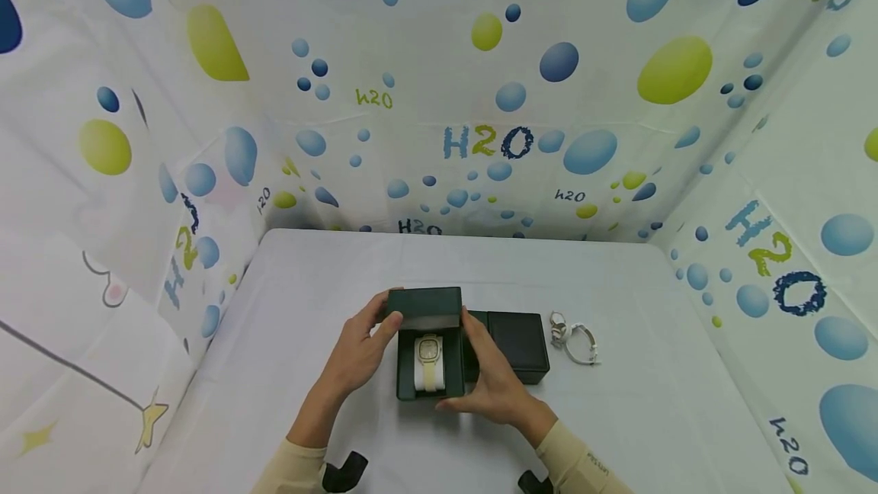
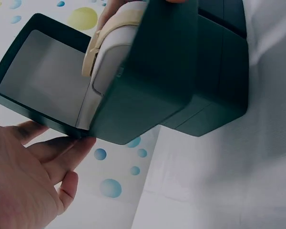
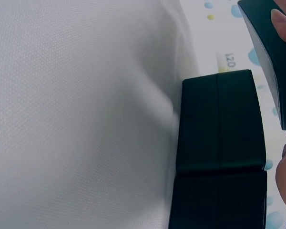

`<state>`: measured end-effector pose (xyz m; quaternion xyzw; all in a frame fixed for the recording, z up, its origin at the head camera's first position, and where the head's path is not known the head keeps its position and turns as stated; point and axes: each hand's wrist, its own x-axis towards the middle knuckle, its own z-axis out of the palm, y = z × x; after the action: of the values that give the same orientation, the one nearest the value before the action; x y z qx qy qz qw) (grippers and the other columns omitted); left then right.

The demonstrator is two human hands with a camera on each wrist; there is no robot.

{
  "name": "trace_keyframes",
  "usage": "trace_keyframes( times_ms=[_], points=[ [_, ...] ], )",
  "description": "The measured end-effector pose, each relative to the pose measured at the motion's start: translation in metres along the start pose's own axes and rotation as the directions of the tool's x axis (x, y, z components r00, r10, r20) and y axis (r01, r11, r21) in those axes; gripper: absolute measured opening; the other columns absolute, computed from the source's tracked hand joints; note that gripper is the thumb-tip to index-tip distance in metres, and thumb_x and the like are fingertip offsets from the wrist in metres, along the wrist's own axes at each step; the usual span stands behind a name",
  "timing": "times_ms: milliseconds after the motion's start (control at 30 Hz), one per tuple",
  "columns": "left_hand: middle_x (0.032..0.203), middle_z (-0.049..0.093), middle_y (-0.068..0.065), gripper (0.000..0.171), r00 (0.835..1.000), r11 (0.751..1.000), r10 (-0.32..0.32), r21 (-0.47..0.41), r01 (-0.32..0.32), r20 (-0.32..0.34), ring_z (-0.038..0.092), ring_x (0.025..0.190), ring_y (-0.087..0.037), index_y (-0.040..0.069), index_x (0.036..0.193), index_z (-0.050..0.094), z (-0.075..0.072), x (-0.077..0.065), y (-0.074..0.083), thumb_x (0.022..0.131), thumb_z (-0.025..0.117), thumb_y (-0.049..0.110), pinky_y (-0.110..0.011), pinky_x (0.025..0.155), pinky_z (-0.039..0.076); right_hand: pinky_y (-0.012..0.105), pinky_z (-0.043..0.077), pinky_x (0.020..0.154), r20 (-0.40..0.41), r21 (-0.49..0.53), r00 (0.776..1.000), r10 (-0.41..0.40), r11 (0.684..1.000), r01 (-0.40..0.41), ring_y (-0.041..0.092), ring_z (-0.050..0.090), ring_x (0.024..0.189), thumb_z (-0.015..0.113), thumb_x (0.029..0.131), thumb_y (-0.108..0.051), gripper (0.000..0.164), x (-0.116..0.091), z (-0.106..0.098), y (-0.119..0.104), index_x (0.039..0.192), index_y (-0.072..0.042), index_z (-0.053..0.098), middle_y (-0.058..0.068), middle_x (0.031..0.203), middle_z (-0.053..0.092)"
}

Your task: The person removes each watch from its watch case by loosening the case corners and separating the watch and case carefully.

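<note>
A dark green watch box (image 1: 425,302) is held up with its lid raised, above the white tabletop. Inside it, a watch (image 1: 429,372) with a pale yellow strap and squarish dial wraps a white cushion (image 1: 419,372). My left hand (image 1: 357,349) grips the lid's left side, thumb in front; the left wrist view shows several fingers against the lid (image 2: 43,71). My right hand (image 1: 497,380) holds the box's lower part from the right, thumb along its front bottom edge. Part of the right hand's fingers is hidden.
Just right of the held box, another green box (image 3: 219,124) stands against a black box (image 1: 519,345), both closed. Further right lie two silver-toned watches (image 1: 583,362). A printed curtain (image 1: 411,113) surrounds the white table (image 1: 329,258) at the back and sides.
</note>
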<state>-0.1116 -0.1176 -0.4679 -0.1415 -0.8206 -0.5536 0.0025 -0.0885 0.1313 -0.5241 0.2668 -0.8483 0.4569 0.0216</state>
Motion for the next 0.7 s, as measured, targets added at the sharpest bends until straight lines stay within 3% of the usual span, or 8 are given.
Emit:
trace_keyframes(
  times_ms=[100,367,567,700],
  points=[
    [0.130,0.058,0.003,0.041,1.000,1.000,0.026,-0.008,-0.026,0.010,0.056,0.119,-0.017,0.032,0.142,0.042,0.001,0.000,0.003,0.101,0.050,0.031,-0.057,0.100,0.040,0.046,0.033,0.109,-0.011,0.015,1.000,0.021,1.000,-0.021,0.017,0.026,0.142,0.095,0.053,-0.037,0.140,-0.001,-0.002,0.000,0.156,-0.019,0.001,-0.004,0.158,0.017],
    [0.142,0.048,-0.013,0.053,0.997,0.998,0.064,-0.029,-0.063,0.052,0.052,0.124,-0.032,0.010,0.148,0.033,-0.001,-0.004,0.033,0.100,0.053,0.019,-0.060,0.100,0.039,0.050,0.032,0.109,-0.019,0.021,0.998,0.054,0.998,-0.054,0.019,0.022,0.143,0.095,0.053,-0.035,0.140,-0.002,-0.007,0.000,0.156,-0.020,0.002,-0.003,0.158,0.015],
    [0.149,0.040,-0.002,0.062,0.995,0.998,0.066,-0.017,-0.065,0.079,0.047,0.130,-0.029,0.028,0.152,0.023,0.008,0.000,0.005,0.099,0.055,0.028,-0.059,0.101,0.038,0.050,0.031,0.109,-0.027,0.020,0.997,0.071,0.997,-0.071,0.016,0.021,0.144,0.095,0.053,-0.037,0.139,-0.003,-0.007,0.002,0.156,-0.021,0.003,-0.006,0.159,0.015],
    [0.155,0.029,0.005,0.071,0.987,0.996,0.083,-0.023,-0.081,0.140,0.039,0.136,-0.028,0.034,0.154,0.012,0.010,0.002,-0.002,0.098,0.055,0.034,-0.058,0.103,0.036,0.049,0.032,0.109,-0.029,0.010,0.997,0.074,0.997,-0.074,0.016,0.022,0.144,0.092,0.055,-0.045,0.137,-0.004,-0.009,0.004,0.156,-0.021,0.003,-0.005,0.159,0.014]
  ],
)
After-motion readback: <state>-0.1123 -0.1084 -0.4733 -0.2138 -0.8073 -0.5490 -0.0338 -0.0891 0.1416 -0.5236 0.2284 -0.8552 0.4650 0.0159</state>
